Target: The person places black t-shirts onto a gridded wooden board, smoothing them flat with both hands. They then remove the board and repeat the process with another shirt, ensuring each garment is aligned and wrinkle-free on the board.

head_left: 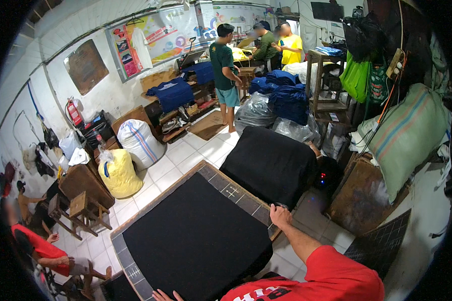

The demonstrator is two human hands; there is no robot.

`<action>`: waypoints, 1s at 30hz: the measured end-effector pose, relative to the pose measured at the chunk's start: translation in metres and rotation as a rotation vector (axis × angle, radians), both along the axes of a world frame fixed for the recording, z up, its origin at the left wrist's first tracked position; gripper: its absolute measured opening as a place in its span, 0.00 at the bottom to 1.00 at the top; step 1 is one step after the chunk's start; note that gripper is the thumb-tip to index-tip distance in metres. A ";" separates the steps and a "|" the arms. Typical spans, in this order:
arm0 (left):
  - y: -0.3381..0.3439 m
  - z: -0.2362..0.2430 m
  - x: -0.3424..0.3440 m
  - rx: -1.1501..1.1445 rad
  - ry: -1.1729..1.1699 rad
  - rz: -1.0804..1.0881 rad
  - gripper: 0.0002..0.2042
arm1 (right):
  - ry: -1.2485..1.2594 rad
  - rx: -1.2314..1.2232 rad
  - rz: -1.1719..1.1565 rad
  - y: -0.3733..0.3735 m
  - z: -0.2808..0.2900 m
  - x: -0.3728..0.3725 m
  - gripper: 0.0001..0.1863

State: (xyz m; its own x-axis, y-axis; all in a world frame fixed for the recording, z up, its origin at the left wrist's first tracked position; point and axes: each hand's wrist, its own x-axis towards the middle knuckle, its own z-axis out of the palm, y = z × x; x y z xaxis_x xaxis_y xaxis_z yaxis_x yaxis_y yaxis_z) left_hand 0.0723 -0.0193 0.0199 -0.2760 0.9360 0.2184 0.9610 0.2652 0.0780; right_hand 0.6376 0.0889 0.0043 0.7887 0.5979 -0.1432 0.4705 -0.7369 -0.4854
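A sheet of black fabric (pixel 198 238) lies over a low work table (pixel 221 184) with a dark, white-lined top and a wooden edge. My left hand (pixel 166 295) is partly cut off by the lower edge of the view; its fingers are stretched out beside the fabric's near left corner. Beyond the table's right corner, my right hand (pixel 281 215) is closed in a fist at the near edge of a block draped in black cloth (pixel 268 163). Something dark shows at those fingers, but its kind is hidden.
A control box with red lit digits (pixel 322 176) is right of the draped block. Full sacks, one white (pixel 139 143) and one yellow (pixel 119 173), stand on the tiles. Navy fabric piles (pixel 289 98) lie behind. Several people are about, one in red (pixel 42 248) at left.
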 end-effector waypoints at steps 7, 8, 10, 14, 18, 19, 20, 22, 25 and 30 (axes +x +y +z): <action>0.002 -0.004 -0.004 0.021 0.029 -0.002 0.36 | -0.004 0.017 -0.008 0.003 -0.004 -0.002 0.33; 0.002 -0.005 -0.004 0.031 0.025 -0.002 0.36 | -0.012 0.022 -0.007 0.003 -0.005 -0.002 0.33; 0.002 -0.006 -0.005 0.031 0.027 0.000 0.36 | -0.029 0.016 -0.014 0.004 -0.006 -0.002 0.33; 0.003 -0.006 -0.006 0.016 0.003 0.011 0.36 | -0.001 0.042 -0.007 0.005 -0.007 -0.002 0.34; 0.001 -0.006 -0.006 0.025 -0.018 0.006 0.36 | 0.019 0.064 0.011 0.005 -0.009 -0.001 0.34; 0.001 -0.007 -0.006 0.037 -0.014 0.004 0.36 | 0.024 0.077 0.016 0.005 -0.010 0.000 0.34; 0.001 -0.006 -0.007 0.049 -0.009 0.001 0.36 | 0.004 0.077 0.014 0.006 -0.012 -0.001 0.34; 0.002 -0.006 -0.009 0.030 -0.016 0.008 0.36 | -0.033 0.062 0.009 0.008 -0.015 -0.001 0.34; 0.005 -0.004 -0.011 0.018 -0.008 0.010 0.36 | 0.009 0.064 0.009 0.011 -0.019 0.000 0.34; 0.008 -0.006 -0.014 0.004 -0.042 0.028 0.38 | 0.004 0.031 0.012 0.014 -0.026 0.005 0.36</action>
